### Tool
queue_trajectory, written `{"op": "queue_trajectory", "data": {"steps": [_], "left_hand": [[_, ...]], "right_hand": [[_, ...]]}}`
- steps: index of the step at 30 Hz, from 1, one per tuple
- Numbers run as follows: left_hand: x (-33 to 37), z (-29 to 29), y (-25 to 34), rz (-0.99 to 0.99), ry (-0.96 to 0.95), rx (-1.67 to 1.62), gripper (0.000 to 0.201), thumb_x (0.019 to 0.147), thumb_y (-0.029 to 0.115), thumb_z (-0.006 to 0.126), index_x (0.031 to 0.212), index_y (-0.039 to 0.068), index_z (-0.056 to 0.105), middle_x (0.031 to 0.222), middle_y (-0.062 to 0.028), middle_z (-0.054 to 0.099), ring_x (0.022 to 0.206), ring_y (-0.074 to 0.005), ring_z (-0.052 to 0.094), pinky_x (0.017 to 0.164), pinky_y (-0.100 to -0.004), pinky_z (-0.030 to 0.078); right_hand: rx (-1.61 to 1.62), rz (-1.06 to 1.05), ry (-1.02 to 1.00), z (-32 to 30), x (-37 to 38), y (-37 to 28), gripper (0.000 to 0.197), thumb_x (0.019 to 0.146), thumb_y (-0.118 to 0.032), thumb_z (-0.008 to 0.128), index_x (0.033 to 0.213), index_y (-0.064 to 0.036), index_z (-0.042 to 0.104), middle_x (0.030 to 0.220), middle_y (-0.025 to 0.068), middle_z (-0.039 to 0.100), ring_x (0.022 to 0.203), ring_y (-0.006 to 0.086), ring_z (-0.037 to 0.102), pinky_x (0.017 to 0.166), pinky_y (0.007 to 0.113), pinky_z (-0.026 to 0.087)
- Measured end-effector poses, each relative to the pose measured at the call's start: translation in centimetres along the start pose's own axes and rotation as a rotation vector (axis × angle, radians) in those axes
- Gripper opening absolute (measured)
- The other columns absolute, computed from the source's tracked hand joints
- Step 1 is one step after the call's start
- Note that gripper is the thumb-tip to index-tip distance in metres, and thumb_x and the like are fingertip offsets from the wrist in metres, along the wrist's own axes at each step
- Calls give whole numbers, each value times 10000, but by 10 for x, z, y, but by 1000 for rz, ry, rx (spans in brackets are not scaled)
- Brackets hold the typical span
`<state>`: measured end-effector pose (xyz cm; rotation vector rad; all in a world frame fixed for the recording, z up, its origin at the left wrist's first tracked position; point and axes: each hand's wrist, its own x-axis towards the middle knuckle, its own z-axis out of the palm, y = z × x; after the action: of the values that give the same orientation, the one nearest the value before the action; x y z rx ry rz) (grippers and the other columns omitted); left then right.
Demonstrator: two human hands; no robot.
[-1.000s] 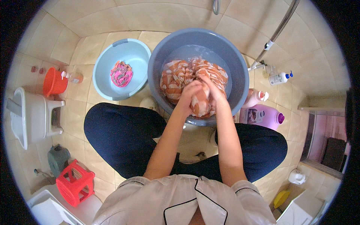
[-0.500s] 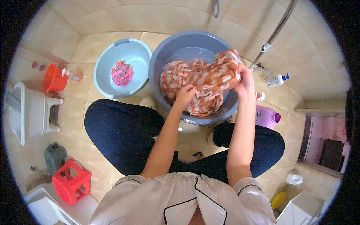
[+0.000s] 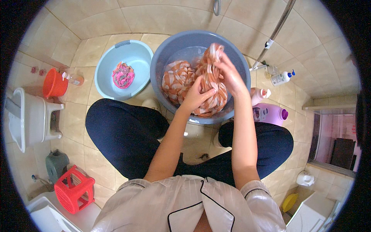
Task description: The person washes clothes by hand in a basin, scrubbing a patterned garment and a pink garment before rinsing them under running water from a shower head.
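Observation:
A large grey-blue basin [image 3: 155, 73] stands on the floor in front of my knees, with some water in it. In it lies a wet, bunched orange-and-white patterned cloth [image 3: 176, 79]. My left hand [image 3: 196, 97] grips the near middle of the cloth, thumb and fingers around a fold. Higher and to the right, my right hand [image 3: 230, 74] is closed around a raised, twisted part of the same cloth, its fingers slightly blurred. The lower folds rest inside the basin.
Left of the basin stands a light-blue basin [image 3: 101, 79] holding a small pink-and-grey cloth [image 3: 123, 75]. A purple bottle [image 3: 272, 113], a pink pump bottle [image 3: 258, 95] and a white pump bottle [image 3: 279, 79] are at right. Leftward are an orange bucket [image 3: 54, 83] and red stool [image 3: 73, 189].
My right hand has moved left and inward with the raised cloth, which now stands more upright and bunched. My left hand has shifted slightly right and its thumb now shows spread over the cloth.

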<state>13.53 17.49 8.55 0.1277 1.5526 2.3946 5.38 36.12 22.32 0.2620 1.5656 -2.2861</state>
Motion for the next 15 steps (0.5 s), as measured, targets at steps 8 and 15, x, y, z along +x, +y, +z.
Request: {"op": "queue_trajectory", "data": {"steps": [8, 15], "left_hand": [[0, -8, -51, -182, 1, 90, 515, 1267, 294, 933, 1656, -41, 881, 1483, -98, 953, 1362, -181, 859, 1210, -394, 677], [-2, -26, -33, -48, 263, 369, 371, 1327, 222, 761, 1495, -72, 913, 1318, -148, 969, 1234, -250, 883, 1128, -451, 688]], "right_hand": [[-636, 205, 106, -92, 2, 134, 762, 1213, -443, 893, 1829, -14, 760, 1652, 219, 901, 1475, 357, 879, 1311, 526, 680], [-21, 77, 262, -128, 5, 136, 549, 1308, -436, 876, 1662, -17, 873, 1444, 142, 943, 1290, 294, 903, 1187, 463, 715]]}}
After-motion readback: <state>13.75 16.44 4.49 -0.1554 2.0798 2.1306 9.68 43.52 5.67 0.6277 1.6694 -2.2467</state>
